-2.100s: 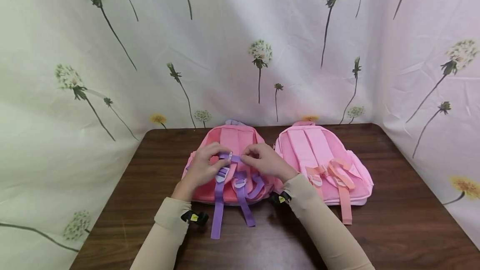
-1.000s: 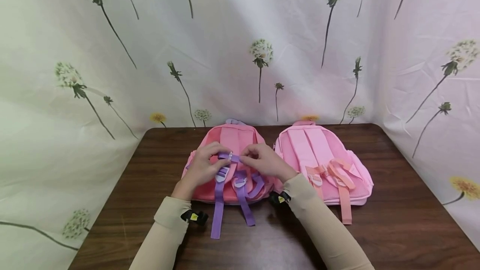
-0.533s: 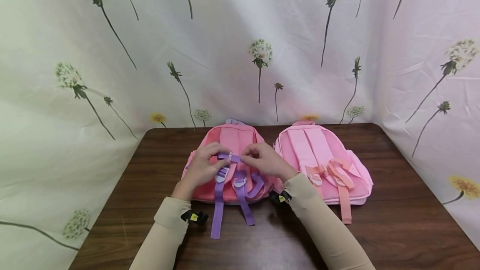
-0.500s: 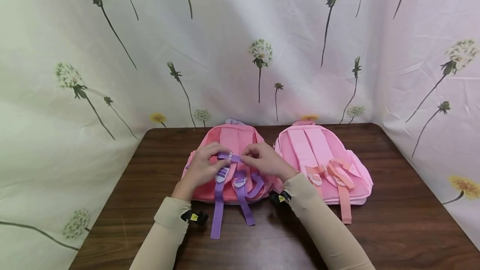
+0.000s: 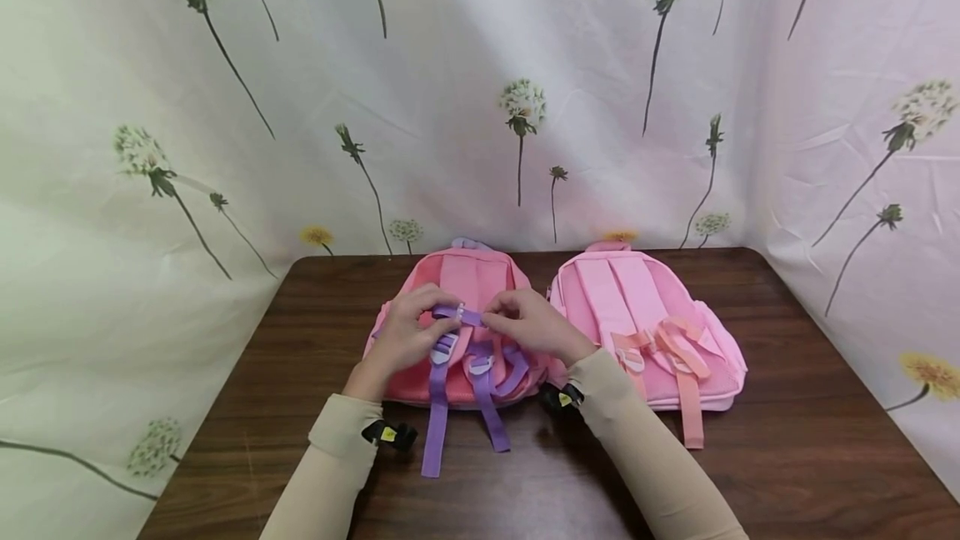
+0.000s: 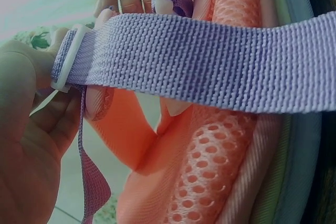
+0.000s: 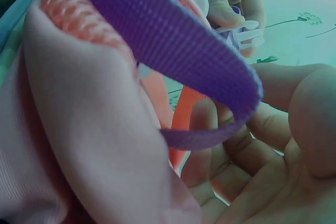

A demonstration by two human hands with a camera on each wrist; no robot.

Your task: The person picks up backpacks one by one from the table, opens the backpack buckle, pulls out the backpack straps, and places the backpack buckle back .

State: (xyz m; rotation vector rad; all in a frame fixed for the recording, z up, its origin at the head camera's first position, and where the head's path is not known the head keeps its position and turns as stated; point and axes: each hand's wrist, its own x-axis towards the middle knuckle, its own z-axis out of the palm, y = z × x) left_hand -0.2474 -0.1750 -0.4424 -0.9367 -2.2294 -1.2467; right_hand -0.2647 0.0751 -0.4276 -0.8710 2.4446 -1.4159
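Belly down at the table's middle lies a coral-pink backpack, with purple straps and white plastic buckles. Above it, thumb and fingers of my left hand pinch a small white pronged clip threaded on a purple strap. My right hand pinches that strap just right of the clip; its fingertips partly hide the strap's end. In the left wrist view, a white strap adjuster on a wide purple webbing stands before the left hand. A purple webbing loop crosses before the right hand.
A second, lighter pink backpack with orange straps lies close on the right. Two loose purple strap ends hang toward the front of the brown wooden table. A flower-printed cloth stands behind.
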